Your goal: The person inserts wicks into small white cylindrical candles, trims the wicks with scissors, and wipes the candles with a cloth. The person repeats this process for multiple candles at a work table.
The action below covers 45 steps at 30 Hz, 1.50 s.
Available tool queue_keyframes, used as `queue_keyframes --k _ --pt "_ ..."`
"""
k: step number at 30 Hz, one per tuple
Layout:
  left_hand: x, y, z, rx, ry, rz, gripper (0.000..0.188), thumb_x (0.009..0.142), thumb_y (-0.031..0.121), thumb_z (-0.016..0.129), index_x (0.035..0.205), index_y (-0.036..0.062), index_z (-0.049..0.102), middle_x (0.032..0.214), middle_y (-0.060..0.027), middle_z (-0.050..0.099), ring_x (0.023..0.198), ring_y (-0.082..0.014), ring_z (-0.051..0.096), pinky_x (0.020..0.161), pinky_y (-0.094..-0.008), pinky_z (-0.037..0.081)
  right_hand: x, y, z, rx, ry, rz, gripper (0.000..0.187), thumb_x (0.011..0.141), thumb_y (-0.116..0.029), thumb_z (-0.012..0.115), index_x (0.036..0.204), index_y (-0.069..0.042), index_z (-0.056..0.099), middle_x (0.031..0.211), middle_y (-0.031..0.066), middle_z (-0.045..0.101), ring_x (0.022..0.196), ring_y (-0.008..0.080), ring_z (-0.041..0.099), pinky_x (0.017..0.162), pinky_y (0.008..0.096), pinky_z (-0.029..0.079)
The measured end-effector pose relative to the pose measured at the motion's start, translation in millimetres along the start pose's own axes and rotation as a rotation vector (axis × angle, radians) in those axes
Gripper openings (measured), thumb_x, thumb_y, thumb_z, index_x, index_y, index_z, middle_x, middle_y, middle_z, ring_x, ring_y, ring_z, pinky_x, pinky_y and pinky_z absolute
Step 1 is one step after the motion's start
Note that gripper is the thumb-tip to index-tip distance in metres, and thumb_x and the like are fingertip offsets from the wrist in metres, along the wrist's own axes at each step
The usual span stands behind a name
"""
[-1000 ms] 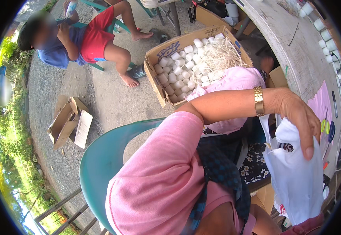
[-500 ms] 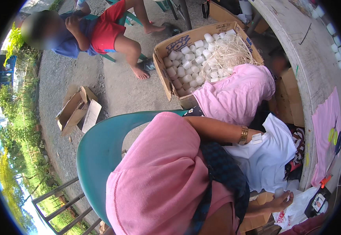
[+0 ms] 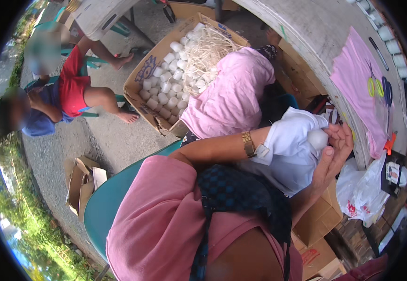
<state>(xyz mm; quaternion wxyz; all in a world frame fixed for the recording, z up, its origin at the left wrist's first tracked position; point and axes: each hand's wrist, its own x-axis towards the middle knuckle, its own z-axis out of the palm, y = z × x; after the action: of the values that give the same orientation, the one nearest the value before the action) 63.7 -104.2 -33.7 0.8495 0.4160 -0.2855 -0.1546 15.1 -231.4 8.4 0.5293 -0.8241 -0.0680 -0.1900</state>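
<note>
My left hand is inside a white cloth [image 3: 292, 136], which looks like a shirt with a tag, so its fingers are hidden; a gold watch circles that wrist. Against the cloth sits a small white rounded cup-like piece [image 3: 317, 139]. My right hand [image 3: 333, 157] grips this piece, thumb on the near side and fingers curled around the far side. Rather than hanging flat, the cloth bunches up beside the piece. A large cardboard box [image 3: 159, 122] farther left holds many similar white pieces [image 3: 168, 88] and a tangle of pale strands [image 3: 208, 54].
Pink cloth [image 3: 227, 93] drapes by the box. On the grey table [image 3: 301, 33] at right lie another pink cloth [image 3: 360, 84], yellow-handled scissors [image 3: 375, 86] and dark-handled scissors [image 3: 388, 96]. A white plastic bag [image 3: 360, 187] hangs near an open carton [image 3: 320, 215]. Someone in red shorts [image 3: 72, 89] sits at upper left.
My right hand has come up from below with the white piece and now meets the cloth-covered left hand. The cloth has been raised. The view has swung to the right.
</note>
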Motion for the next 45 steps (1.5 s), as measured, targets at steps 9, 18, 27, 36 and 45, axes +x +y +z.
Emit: queue_keyframes --k 9,18,27,36,45 --pt "12 30 -20 0.254 0.210 0.031 0.045 0.072 0.011 0.065 0.113 -0.0030 0.055 0.099 -0.0173 0.063 0.092 -0.0304 0.062 0.081 -0.0329 0.049 -63 31 -93 -1.083 -0.282 0.322 0.059 0.067 -0.032 0.077 0.118 -0.008 0.059 0.133 0.0152 0.043 0.127 0.0335 0.038 0.103 0.0479 0.032" --pt "9 33 -8 0.150 0.227 -0.047 0.027 0.083 0.016 0.058 0.105 -0.0008 0.056 0.089 -0.0113 0.063 0.082 -0.0210 0.061 0.073 -0.0291 0.050 -14 -52 -27 0.535 0.168 0.163 0.107 0.064 -0.048 0.080 0.141 0.000 0.023 0.131 0.0217 0.044 0.117 0.0280 0.049 0.100 0.0391 0.038" --pt "-2 42 -3 0.796 0.246 0.127 0.019 0.088 0.014 0.054 0.098 -0.0011 0.058 0.088 -0.0091 0.061 0.084 -0.0177 0.058 0.074 -0.0295 0.047 6 -35 61 0.112 0.377 -0.068 0.021 0.078 -0.007 0.062 0.092 0.003 0.051 0.088 0.0137 0.058 0.075 0.0182 0.055 0.070 0.0285 0.046" --pt "-12 34 -3 -0.684 0.428 -0.321 0.015 0.094 0.011 0.048 0.103 0.0034 0.058 0.102 -0.0074 0.060 0.091 -0.0155 0.060 0.080 -0.0262 0.049 7 -16 40 0.102 0.448 0.106 0.010 0.082 0.000 0.052 0.091 0.003 0.048 0.076 0.0067 0.060 0.069 0.0083 0.053 0.067 0.0225 0.045" --pt "-11 32 -6 0.544 0.249 0.029 0.020 0.088 0.015 0.058 0.104 0.0029 0.056 0.095 -0.0045 0.059 0.086 -0.0134 0.058 0.074 -0.0245 0.048 7 -42 51 0.173 0.029 -0.106 0.059 0.076 -0.013 0.071 0.127 -0.002 0.042 0.122 0.0176 0.057 0.117 0.0260 0.049 0.100 0.0362 0.038"
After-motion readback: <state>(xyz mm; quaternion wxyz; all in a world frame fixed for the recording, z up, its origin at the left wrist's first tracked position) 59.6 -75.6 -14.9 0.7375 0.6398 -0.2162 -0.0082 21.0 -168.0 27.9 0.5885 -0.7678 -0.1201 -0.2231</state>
